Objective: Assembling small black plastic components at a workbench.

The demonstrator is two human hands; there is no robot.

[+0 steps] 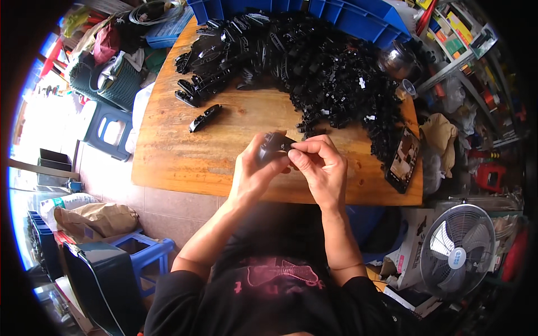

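Above the near part of the wooden table [190,159], my left hand [252,168] is closed around a black plastic part [271,147], smooth and curved, its far end showing between thumb and fingers. My right hand [320,168] pinches at the right end of that same part, thumb against forefinger; whether a smaller piece sits in the pinch is hidden. Left of my hands lies a single long black plastic piece [205,118]. Beyond them spreads a heap of small black plastic parts [336,84], with longer black pieces [224,56] on its left side.
Blue plastic crates [358,19] line the table's far edge. A phone [403,161] leans at the right edge, near a clear jar [399,59]. On the floor stand a fan [457,255] at right and a blue stool [147,255] at left. Crowded shelves [454,56] rise at right.
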